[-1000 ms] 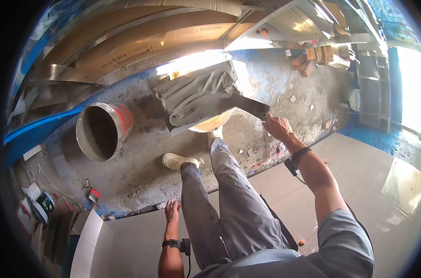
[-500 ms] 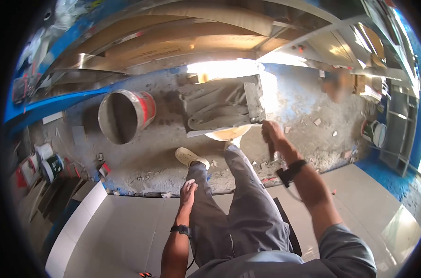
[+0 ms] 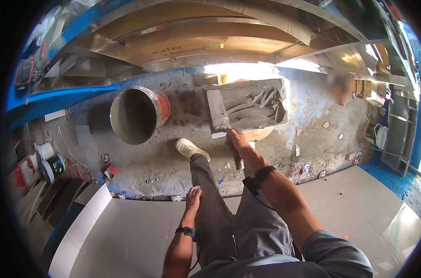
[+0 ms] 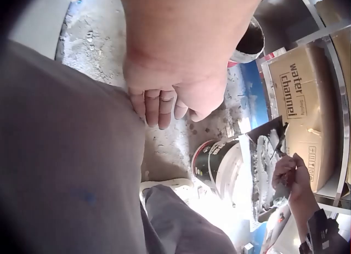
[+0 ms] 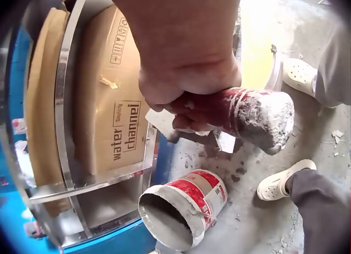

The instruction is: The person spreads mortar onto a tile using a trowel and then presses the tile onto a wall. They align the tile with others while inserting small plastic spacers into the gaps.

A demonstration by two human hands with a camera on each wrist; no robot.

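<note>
My right hand (image 3: 238, 140) grips a trowel by its dark red handle (image 5: 211, 109), whose butt end is crusted white. In the head view the hand is at the near left corner of a slab (image 3: 213, 104) spread with grey mortar (image 3: 254, 105). The trowel's blade is mostly hidden behind the hand. Ridges and swirls mark the mortar, thickest toward the right end. The slab sits on top of a bucket (image 4: 211, 161), seen in the left wrist view. My left hand (image 3: 193, 199) rests by the left thigh, fingers loosely bent, with nothing held.
A large mortar-smeared bucket (image 3: 163, 109) stands left of the slab. Behind are metal shelves with cardboard boxes (image 5: 107, 117). Pale tiles (image 3: 136, 227) cover the near floor, and rubble lies along their edge. A smaller pail (image 3: 381, 136) stands at far right.
My right hand has carried the trowel from the slab's right end to its near left corner. The left hand has come up from the tile edge to the thigh. The head view has shifted.
</note>
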